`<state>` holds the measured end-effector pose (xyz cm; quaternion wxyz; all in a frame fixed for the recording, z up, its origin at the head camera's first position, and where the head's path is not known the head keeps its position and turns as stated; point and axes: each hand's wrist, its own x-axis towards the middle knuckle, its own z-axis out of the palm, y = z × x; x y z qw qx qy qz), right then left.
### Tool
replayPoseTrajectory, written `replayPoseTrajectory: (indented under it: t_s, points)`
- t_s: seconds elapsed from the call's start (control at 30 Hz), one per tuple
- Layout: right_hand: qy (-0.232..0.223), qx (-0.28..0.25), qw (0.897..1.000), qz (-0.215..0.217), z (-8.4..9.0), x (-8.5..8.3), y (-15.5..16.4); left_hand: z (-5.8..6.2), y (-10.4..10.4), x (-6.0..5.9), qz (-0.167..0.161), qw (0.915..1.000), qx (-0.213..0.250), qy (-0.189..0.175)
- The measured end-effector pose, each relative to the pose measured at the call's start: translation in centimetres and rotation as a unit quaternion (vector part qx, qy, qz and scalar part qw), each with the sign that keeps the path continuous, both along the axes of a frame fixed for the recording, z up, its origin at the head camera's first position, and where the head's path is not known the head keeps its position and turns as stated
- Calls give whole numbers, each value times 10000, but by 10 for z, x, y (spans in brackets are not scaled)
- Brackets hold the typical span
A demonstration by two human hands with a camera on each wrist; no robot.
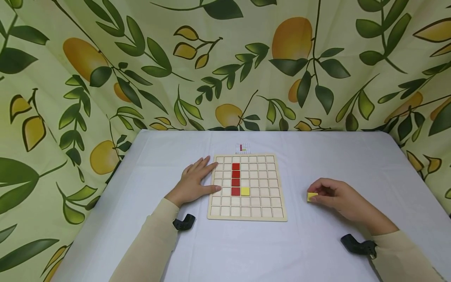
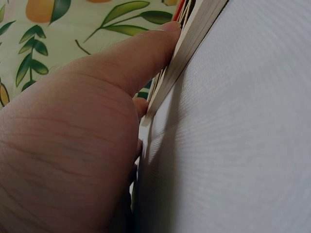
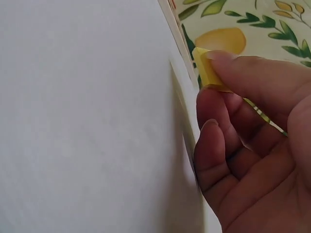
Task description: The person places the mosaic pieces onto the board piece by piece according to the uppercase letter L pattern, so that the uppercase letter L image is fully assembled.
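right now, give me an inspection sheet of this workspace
surface: table under a white cloth.
job's things: wooden grid board with four red tiles in a column and a yellow tile beside the lowest; small pattern card behind the board.
clutter: nothing seen.
hands: left hand flat at the board's left edge; right hand pinches a loose yellow tile.
cables: nothing seen.
surroundings: lemon-print curtain.

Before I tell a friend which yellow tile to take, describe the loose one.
Find the wooden grid board on the white table. To its right, the right hand pinches a yellow tile. Unlike the yellow tile in the board, it sits in no cell.
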<state>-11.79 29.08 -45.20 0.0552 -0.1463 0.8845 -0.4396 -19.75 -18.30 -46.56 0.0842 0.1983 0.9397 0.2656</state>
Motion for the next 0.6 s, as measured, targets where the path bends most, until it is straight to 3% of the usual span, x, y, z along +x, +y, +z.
replayPoseTrajectory:
  t_s: [0.6]
  points:
    - [188,-597,9979,184,3,5,-25,-1,-1,-1,-19,10000,-2,5]
